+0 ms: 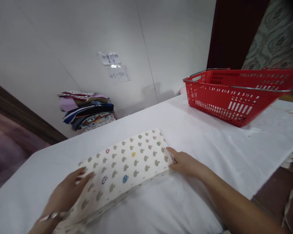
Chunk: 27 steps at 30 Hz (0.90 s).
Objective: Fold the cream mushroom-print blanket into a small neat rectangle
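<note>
A white cloth [129, 162] printed with grey and a few coloured mushrooms lies folded into a long strip on the white-covered table. My right hand [183, 161] grips its right end between thumb and fingers. At the cloth's left part is my left hand [67, 188], with a bracelet at the wrist. Its thumb and fingers are bent and apart, resting over the fabric without a visible pinch. The cloth's near left corner runs below my left wrist and out of the picture.
A red plastic basket [217, 100] with metal handles stands on the table [180, 120] at the right. Beyond the far edge, a pile of folded clothes [88, 109] sits against the white wall. Paper signs [118, 74] are taped above it.
</note>
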Available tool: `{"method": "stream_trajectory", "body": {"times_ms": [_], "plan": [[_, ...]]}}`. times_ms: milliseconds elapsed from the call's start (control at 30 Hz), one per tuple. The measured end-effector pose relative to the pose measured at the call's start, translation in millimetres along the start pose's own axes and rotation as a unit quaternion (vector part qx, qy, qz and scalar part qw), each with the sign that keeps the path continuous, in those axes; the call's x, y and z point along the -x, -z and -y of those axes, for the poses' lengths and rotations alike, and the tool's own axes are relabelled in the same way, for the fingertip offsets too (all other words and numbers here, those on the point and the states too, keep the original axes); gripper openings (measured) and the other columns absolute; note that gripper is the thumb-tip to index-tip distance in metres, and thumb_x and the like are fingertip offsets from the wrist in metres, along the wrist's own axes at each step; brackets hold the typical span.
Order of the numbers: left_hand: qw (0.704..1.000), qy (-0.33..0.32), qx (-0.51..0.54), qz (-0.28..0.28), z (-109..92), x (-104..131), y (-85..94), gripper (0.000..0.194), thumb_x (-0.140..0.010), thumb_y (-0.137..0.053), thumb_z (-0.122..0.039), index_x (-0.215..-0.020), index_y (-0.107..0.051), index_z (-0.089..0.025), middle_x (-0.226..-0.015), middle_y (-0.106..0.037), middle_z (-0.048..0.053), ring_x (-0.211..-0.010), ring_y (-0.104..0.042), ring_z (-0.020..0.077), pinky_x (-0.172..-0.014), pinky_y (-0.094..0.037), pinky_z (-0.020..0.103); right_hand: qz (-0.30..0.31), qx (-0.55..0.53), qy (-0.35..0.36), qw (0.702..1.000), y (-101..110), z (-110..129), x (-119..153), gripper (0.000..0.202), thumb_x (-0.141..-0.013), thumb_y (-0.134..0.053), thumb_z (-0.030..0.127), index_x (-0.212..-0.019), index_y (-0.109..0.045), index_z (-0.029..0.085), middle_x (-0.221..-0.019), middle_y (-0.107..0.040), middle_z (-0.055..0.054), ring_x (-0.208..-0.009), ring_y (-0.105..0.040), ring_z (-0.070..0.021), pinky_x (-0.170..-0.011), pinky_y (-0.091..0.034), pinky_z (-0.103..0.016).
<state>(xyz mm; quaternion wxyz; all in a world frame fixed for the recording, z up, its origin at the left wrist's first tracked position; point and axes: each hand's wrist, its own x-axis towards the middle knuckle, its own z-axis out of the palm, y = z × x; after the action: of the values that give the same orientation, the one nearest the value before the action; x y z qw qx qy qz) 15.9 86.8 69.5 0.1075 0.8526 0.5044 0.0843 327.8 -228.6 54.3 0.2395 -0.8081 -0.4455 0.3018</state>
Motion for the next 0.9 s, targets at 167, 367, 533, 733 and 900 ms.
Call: {"method": "stream_trajectory", "body": {"times_ms": [167,367,533,733,900], "plan": [[0.977,-0.146,0.124,0.097,-160,-3,-33.2,0.048,-0.075,-0.048,-0.056,-0.107,-0.059,-0.022,-0.103,-0.065,0.004,-0.084,-0.063,0.0192,-0.071,-0.05,0.028,-0.035,0.05,0.066,0.996,-8,5,0,0.053,-0.08,-0.044,0.03,-0.132,-0.039,0.023,-0.092,-0.063,-0.007,-0.083,-0.057,-0.0218,-0.064,-0.035,-0.027],[0.969,-0.178,0.082,0.15,-284,-23,-90.7,0.05,-0.074,-0.055,-0.055,-0.104,-0.057,-0.015,-0.101,-0.065,0.011,-0.09,-0.062,0.0227,-0.078,-0.045,0.03,-0.066,0.132,0.149,0.978,-18,2,-8,0.019,-0.084,-0.041,0.025,-0.091,-0.058,0.021,-0.079,-0.062,-0.003,-0.072,-0.056,-0.017,-0.062,-0.03,-0.025],[0.975,-0.099,0.066,0.19,-315,-35,-110.1,0.048,-0.067,-0.065,-0.048,-0.098,-0.055,-0.013,-0.102,-0.064,0.017,-0.09,-0.062,0.0266,-0.069,-0.046,0.03,-0.077,0.168,0.169,0.968,-21,1,-7,0.018,-0.086,-0.04,0.027,-0.089,-0.057,0.02,-0.079,-0.06,-0.003,-0.065,-0.056,-0.015,-0.056,-0.027,-0.025],[0.963,-0.043,0.127,0.232,-304,-49,-120.0,0.03,-0.076,-0.052,-0.021,-0.105,-0.052,-0.012,-0.09,-0.068,0.011,-0.069,-0.065,0.0159,-0.055,-0.048,0.023,-0.072,0.18,0.174,0.966,-23,-1,-4,0.019,-0.088,-0.039,0.03,-0.089,-0.056,0.02,-0.082,-0.06,-0.005,-0.065,-0.056,-0.0158,-0.054,-0.028,-0.026],[0.969,-0.046,0.117,0.211,-304,-52,-120.1,0.032,-0.075,-0.053,-0.022,-0.105,-0.053,-0.013,-0.095,-0.067,0.01,-0.07,-0.065,0.0157,-0.056,-0.049,0.023,-0.075,0.184,0.17,0.965,-24,-1,-3,0.02,-0.088,-0.039,0.028,-0.088,-0.056,0.019,-0.08,-0.059,-0.005,-0.064,-0.057,-0.0161,-0.052,-0.027,-0.026]]}}
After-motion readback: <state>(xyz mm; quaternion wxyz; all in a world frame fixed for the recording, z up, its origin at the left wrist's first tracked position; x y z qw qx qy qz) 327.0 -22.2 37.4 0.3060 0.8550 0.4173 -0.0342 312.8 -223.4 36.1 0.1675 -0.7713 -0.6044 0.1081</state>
